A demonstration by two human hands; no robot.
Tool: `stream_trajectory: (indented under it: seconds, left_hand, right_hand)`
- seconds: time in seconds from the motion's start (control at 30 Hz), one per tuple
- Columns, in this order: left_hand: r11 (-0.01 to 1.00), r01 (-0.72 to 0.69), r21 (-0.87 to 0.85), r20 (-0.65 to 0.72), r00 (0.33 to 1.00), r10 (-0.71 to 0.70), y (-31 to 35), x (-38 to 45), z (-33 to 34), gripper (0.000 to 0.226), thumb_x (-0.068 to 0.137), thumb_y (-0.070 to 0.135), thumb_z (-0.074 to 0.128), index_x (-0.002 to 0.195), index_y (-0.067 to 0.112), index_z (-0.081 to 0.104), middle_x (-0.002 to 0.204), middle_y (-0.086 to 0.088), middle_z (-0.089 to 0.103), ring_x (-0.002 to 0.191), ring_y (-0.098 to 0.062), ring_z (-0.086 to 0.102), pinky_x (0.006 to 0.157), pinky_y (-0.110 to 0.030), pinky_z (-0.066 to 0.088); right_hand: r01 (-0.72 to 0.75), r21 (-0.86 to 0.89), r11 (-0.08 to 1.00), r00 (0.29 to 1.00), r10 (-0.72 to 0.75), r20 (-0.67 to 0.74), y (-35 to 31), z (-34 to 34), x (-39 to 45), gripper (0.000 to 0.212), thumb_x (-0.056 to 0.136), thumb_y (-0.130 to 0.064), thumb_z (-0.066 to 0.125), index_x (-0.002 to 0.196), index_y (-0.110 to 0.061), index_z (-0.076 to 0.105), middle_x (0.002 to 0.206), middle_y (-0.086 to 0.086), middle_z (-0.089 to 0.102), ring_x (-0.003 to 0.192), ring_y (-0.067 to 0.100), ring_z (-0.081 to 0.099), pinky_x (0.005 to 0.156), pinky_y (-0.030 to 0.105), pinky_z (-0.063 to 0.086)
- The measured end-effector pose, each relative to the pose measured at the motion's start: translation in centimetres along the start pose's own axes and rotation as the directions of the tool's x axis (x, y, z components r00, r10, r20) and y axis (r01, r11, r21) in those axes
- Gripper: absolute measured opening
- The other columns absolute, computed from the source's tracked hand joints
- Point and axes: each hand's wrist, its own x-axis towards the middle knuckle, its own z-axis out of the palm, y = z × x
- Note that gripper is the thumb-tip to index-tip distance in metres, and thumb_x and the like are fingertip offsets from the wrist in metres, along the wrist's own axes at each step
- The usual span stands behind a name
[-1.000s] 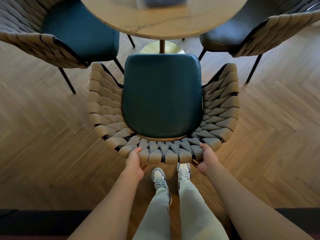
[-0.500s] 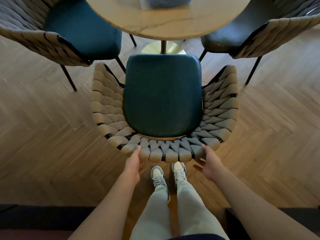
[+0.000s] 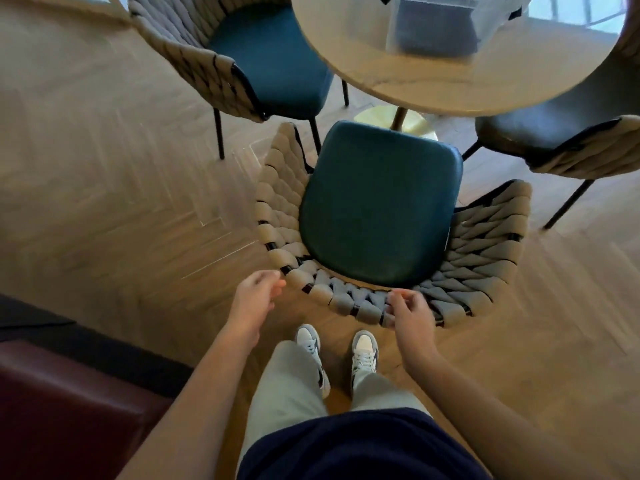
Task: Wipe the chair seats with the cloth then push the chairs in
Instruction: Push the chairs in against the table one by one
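Note:
The middle chair has a teal seat and a woven beige back; its front edge reaches the round table's rim. My left hand hovers just off the left end of the woven back, fingers loosely curled, holding nothing. My right hand is at the rear rim of the back, fingers bent and resting lightly against the weave without a clear grip. A folded grey-blue cloth lies on the tabletop, far from both hands.
A second teal chair stands at the table's left and a dark-seated chair at its right. A dark red upholstered piece sits at lower left, close to my left leg. Wood herringbone floor spreads to the left.
Both hands have let go of the chair's woven back, which they gripped a second ago. The view has swung so the chair now appears turned and further right.

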Motion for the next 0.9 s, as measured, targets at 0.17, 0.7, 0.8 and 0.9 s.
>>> stream_trajectory:
  seconds: [0.17,0.7,0.8,0.9]
  left_hand:
    - [0.985,-0.026,-0.173,-0.046,0.999,0.019,0.4,1.1,-5.0,0.024,0.100,0.025,0.045,0.105,0.015,0.067,0.101,-0.007,0.073,0.098,-0.022,0.066,0.088,-0.040,0.051]
    - [0.979,-0.202,-0.016,-0.239,0.952,0.192,9.3,13.3,-31.4,0.020,0.099,0.020,0.048,0.099,0.014,0.067,0.094,-0.008,0.070,0.093,-0.022,0.064,0.085,-0.037,0.051]
    - [0.972,-0.232,0.030,-0.237,0.943,0.233,12.4,16.4,-34.6,0.020,0.099,0.019,0.048,0.100,0.014,0.067,0.094,-0.006,0.069,0.093,-0.021,0.064,0.088,-0.038,0.052]
    - [0.966,-0.240,0.096,-0.229,0.939,0.256,15.6,20.3,-36.9,0.019,0.098,0.019,0.049,0.097,0.016,0.068,0.091,-0.004,0.070,0.092,-0.021,0.064,0.085,-0.037,0.051]
  right_hand:
    - [0.111,-0.113,0.987,0.988,-0.097,0.119,-3.7,5.7,0.9,0.012,0.096,-0.027,0.054,0.107,-0.026,0.058,0.100,-0.001,0.063,0.091,0.013,0.061,0.074,0.026,0.051]
    - [0.429,-0.207,0.879,0.893,-0.380,0.240,-17.1,35.5,2.6,0.023,0.097,-0.025,0.054,0.119,-0.025,0.059,0.107,-0.014,0.062,0.099,0.001,0.059,0.078,0.012,0.047]
    - [0.485,-0.223,0.846,0.865,-0.426,0.266,-20.0,40.2,4.1,0.021,0.097,-0.023,0.054,0.118,-0.024,0.059,0.105,-0.014,0.061,0.097,-0.004,0.057,0.074,0.006,0.045]
    - [0.496,-0.208,0.843,0.862,-0.448,0.238,-23.0,44.8,6.7,0.019,0.097,-0.024,0.053,0.116,-0.023,0.060,0.104,-0.013,0.061,0.096,-0.002,0.058,0.076,0.008,0.047]
